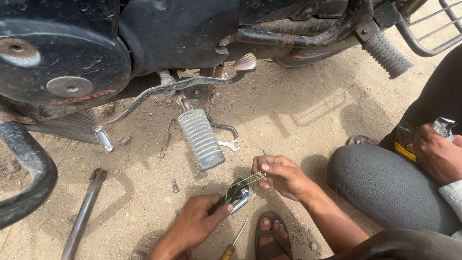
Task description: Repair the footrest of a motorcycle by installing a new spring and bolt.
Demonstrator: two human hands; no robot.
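My left hand (pixel 195 222) grips a small black switch part (pixel 236 189) with a silver spring (pixel 239 204) at its lower end. Thin green wires (pixel 245 182) run from the part to my right hand (pixel 281 175), which pinches them between its fingers. Both hands are low over sandy ground, just in front of a motorcycle's ribbed footrest (pixel 201 138). A screwdriver with a yellow handle (pixel 233 243) lies on the ground below the hands, next to my sandalled foot (pixel 270 238).
The motorcycle's black engine cover (pixel 62 53), brake pedal lever (pixel 178 86) and rear footpeg (pixel 387 54) fill the top. An open-end spanner (pixel 228 144), a bolt (pixel 175 185) and a long metal bar (pixel 82 212) lie on the dirt. Another person crouches at right, a hand (pixel 438 154) holding a packet (pixel 409 139).
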